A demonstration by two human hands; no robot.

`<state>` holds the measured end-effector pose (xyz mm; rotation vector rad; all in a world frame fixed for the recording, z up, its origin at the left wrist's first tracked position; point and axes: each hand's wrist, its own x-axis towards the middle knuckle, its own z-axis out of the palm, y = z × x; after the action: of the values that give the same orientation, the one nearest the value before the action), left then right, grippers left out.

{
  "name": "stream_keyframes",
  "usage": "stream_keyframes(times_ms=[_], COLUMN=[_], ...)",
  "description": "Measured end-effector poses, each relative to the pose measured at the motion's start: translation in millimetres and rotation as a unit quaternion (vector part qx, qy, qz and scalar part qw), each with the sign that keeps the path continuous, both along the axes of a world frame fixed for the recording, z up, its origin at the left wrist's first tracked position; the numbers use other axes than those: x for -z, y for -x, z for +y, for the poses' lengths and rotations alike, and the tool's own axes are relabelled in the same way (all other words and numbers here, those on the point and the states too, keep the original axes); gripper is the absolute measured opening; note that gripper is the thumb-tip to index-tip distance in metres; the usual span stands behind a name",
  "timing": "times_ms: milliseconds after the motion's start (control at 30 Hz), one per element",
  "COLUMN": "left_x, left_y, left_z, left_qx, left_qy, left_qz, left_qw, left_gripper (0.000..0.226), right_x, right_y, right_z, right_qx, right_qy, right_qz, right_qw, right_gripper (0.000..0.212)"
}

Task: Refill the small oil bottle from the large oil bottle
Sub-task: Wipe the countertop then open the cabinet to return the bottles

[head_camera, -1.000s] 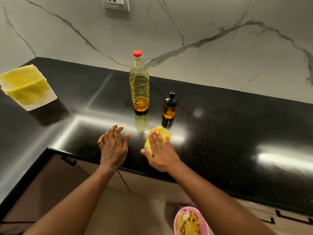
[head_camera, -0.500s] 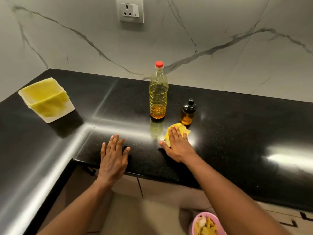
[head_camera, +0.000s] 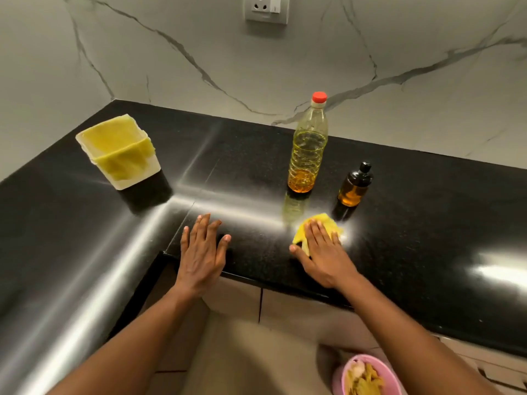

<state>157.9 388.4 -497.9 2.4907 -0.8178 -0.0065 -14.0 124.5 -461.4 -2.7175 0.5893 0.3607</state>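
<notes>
The large oil bottle [head_camera: 308,149], clear plastic with a red cap, stands upright near the back of the black counter [head_camera: 427,212]; only its bottom holds amber oil. Just to its right stands the small brown bottle [head_camera: 354,186] with a black cap on, part full of oil. My right hand [head_camera: 323,253] lies flat on a crumpled yellow cloth [head_camera: 322,228] in front of both bottles, fingers pressed on it. My left hand [head_camera: 203,253] rests flat on the counter's front edge, fingers spread, holding nothing.
A white square tub [head_camera: 137,178] lined with yellow cloth sits at the left on the counter's corner wing. A wall socket [head_camera: 267,8] is above. Below the counter, a pink bowl [head_camera: 346,366] of food scraps sits on the floor beside my right arm.
The view has swung left and up, so bottles and tub sit further right in frame. Both hands stay flat on the counter, the right one still pressing the yellow cloth.
</notes>
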Motion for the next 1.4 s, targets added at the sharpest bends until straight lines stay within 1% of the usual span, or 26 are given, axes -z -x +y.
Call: stream_keyframes(times_ms=[33, 100, 167, 233, 300, 367, 467, 533, 633, 700, 767, 800, 867, 933, 1000, 1033, 1067, 1133, 1200, 1233, 1267, 1300, 1367, 1400], left_x=[-0.4, -1.5, -0.6, 0.7, 1.1, -1.3, -3.1, -3.7, -4.7, -2.0, -0.2, -0.7, -4.3, -8.1, -13.2, -15.8, -18.4, -22.4, -25.3, -26.5, -26.7, -25.9, -23.2, -21.1], left_y=[-1.0, -1.8, -3.2, -4.3, -6.1, -8.9, -10.5, -6.8, 2.6, 7.7, 10.8, 13.5, 18.3, 21.8, 25.9, 29.1, 32.9, 40.8, 48.4, 53.0, 57.6, 63.0, 74.2, 79.4], left_z=[4.7, 10.7, 17.5, 26.4, 33.5, 37.2, 39.2, 37.8, 26.3, 18.1, 12.0, 7.6, 0.4, -5.3, -9.6, -12.2, -14.6, -19.6, -26.7, -31.3, -36.8, -42.7, -56.5, -63.5], left_qx=[-0.003, -0.005, -0.016, -0.034, -0.045, -0.053, -0.045, -0.028, -0.003, 0.008, 0.012, 0.012, 0.007, 0.013, 0.019, 0.027, 0.041, 0.080, 0.117, 0.127, 0.132, 0.134, 0.139, 0.139], left_qy=[0.000, 0.001, 0.002, 0.001, 0.001, 0.004, 0.004, 0.008, 0.015, 0.017, 0.010, 0.009, 0.011, 0.021, 0.028, 0.032, 0.035, 0.040, 0.042, 0.040, 0.036, 0.029, 0.015, 0.007], left_qz=[0.003, 0.004, -0.007, -0.012, -0.012, -0.019, -0.021, -0.016, 0.002, 0.000, -0.008, -0.010, -0.013, -0.020, -0.014, 0.000, 0.016, 0.042, 0.050, 0.049, 0.049, 0.052, 0.054, 0.053], left_qw=[1.000, 1.000, 1.000, 0.999, 0.999, 0.998, 0.999, 0.999, 1.000, 1.000, 1.000, 1.000, 1.000, 1.000, 0.999, 0.999, 0.998, 0.995, 0.991, 0.990, 0.989, 0.989, 0.989, 0.989], left_gripper=[0.054, 0.055, 0.055, 0.057, 0.059, 0.061, 0.057, 0.054, 0.052, 0.051, 0.051, 0.052, 0.054, 0.056, 0.058, 0.060, 0.061, 0.062, 0.062, 0.062, 0.062, 0.063, 0.061, 0.059], right_x=[-0.2, -1.8, -0.8, 1.4, 4.0, 8.7, 9.6, 11.7, 10.5, 7.6, 5.9, 6.3, 7.5, 5.8, 2.1, 0.6, 0.3, -0.3, 1.5, 2.0, 1.7, 1.6, 2.9, 3.7], right_y=[-24.1, -72.2, -112.0, -131.8, -118.9, -82.0, -20.8, 9.5, 12.9, -16.1, -55.5, -69.5, -79.8, -59.2, -17.0, 7.6, 31.2, 70.4, 87.7, 86.1, 77.7, 64.6, 32.9, 18.1], right_z=[-1.8, 5.0, 29.3, 69.4, 110.6, 135.0, 126.5, 104.4, 55.6, 34.6, 38.6, 48.4, 76.8, 102.0, 113.6, 111.1, 103.3, 77.9, 39.0, 18.0, -0.8, -15.9, -32.4, -33.3], right_qx=[-0.001, -0.018, -0.047, -0.099, -0.173, -0.229, -0.254, -0.220, -0.107, -0.033, 0.003, 0.005, -0.046, -0.119, -0.146, -0.140, -0.126, -0.071, -0.003, 0.029, 0.055, 0.072, 0.089, 0.091], right_qy=[0.007, 0.010, 0.016, 0.009, 0.001, 0.016, 0.011, 0.026, 0.039, 0.040, 0.030, 0.028, 0.029, 0.014, -0.001, -0.004, -0.004, 0.011, 0.024, 0.025, 0.026, 0.027, 0.040, 0.048], right_qz=[0.000, 0.006, 0.004, -0.011, -0.024, -0.048, -0.052, -0.045, -0.032, -0.025, -0.023, -0.032, -0.038, -0.031, -0.027, -0.027, -0.021, -0.006, -0.001, 0.000, -0.003, -0.007, -0.003, 0.001], right_qw=[1.000, 1.000, 0.999, 0.995, 0.985, 0.972, 0.966, 0.974, 0.993, 0.998, 0.999, 0.999, 0.998, 0.992, 0.989, 0.990, 0.992, 0.997, 1.000, 0.999, 0.998, 0.997, 0.995, 0.995], right_gripper=[0.093, 0.089, 0.089, 0.089, 0.086, 0.085, 0.095, 0.106, 0.112, 0.106, 0.096, 0.093, 0.091, 0.094, 0.093, 0.093, 0.099, 0.117, 0.131, 0.132, 0.127, 0.118, 0.097, 0.091])
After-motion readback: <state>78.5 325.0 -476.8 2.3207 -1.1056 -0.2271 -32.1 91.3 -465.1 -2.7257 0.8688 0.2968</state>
